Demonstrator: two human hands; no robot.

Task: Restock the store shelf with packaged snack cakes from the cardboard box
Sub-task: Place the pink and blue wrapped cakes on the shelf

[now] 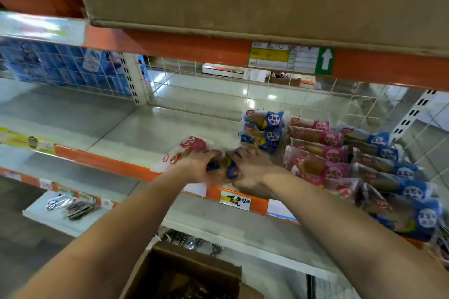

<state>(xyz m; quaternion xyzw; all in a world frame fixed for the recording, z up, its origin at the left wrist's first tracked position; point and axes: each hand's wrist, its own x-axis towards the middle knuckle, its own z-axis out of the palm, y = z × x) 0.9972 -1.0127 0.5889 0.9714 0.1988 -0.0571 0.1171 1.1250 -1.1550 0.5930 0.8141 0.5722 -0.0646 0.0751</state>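
Both hands met at the orange shelf edge [136, 167]: the left hand [198, 165] curled round a pink-labelled snack cake pack [188, 149] that slanted up and away, the right hand [252, 167] clutching a blue-labelled pack [232, 170] between them. Just to the right, the stacked packs [340, 153] lay lengthwise across the shelf, blue labels reading 蓝莓味面包, and the handwritten price tag [235, 199] read 面包 5元, with the open cardboard box [194, 267] below the forearms

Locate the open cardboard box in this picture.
In the head view, the open cardboard box sits at bottom centre, just in front of the lowest visible shelf.
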